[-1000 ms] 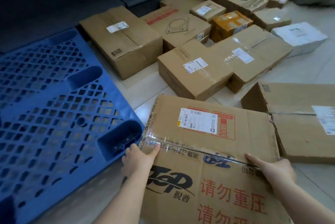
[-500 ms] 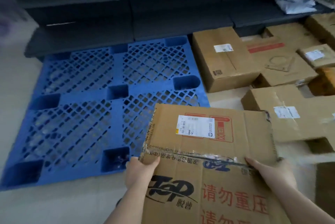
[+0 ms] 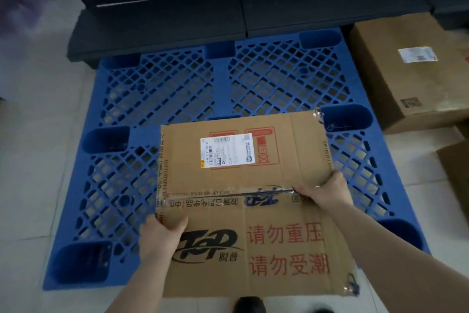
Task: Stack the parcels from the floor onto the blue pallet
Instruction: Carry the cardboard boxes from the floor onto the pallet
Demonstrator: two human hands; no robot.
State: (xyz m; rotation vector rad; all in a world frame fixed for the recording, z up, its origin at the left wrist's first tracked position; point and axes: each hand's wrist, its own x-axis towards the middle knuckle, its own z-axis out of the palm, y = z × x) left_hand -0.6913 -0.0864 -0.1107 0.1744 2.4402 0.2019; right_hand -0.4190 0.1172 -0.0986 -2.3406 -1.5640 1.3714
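You grip the printed brown cardboard parcel point(image 3: 243, 201) at opposite edges, left hand point(image 3: 162, 239) and right hand point(image 3: 327, 192) curled round it, above the empty blue plastic lattice pallet point(image 3: 284, 76). Beyond your fingers point(image 3: 300, 189) its creased, taped lid looks thin; it probably handles light but crushable, so hold the corners.

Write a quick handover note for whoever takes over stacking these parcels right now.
Left hand grips the left edge of the printed carton; right hand grips its right edge near the taped seam.
The carton is held over the front of the blue pallet, not set down.
No parcel shows on the pallet.
Left: place this one, then the brown boxes on the floor at right.
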